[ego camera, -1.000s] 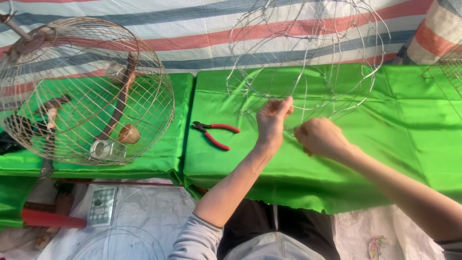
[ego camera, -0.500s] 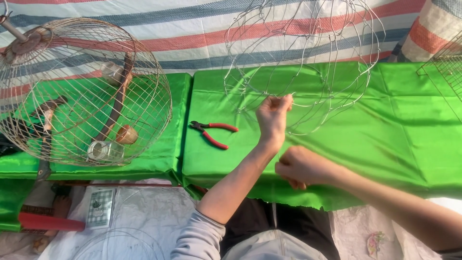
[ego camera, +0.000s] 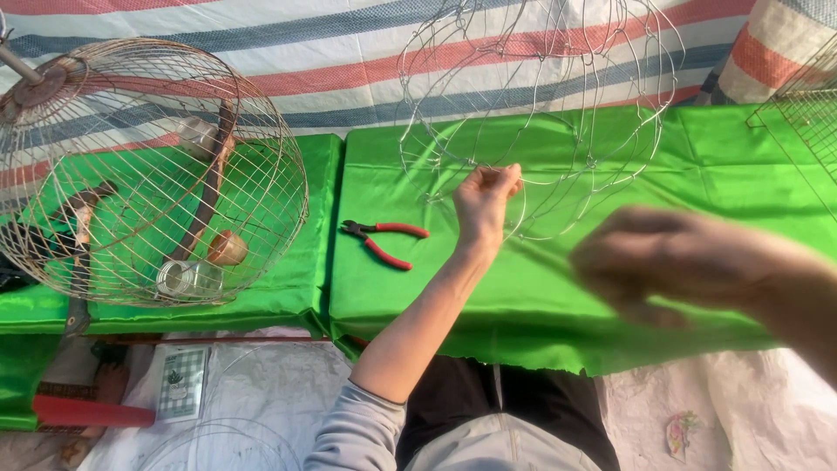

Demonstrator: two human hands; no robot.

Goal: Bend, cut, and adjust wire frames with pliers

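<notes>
Two hands | left hand point(ego camera: 485, 194) pinches wire frame point(ego camera: 540, 113) | right hand point(ego camera: 663, 262) blurred

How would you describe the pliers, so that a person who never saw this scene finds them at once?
Look at the green cloth covering the table. Between the finished round wire cage and the left hand gripping the unfinished wire frame, the pliers lie flat. Their red handles set them apart; everything nearby is bare wire.

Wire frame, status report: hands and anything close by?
Left hand pinching wire frame at its lower rim. Right hand blurred, off the frame. Red-handled pliers lie on green cloth, left of the work.
</notes>
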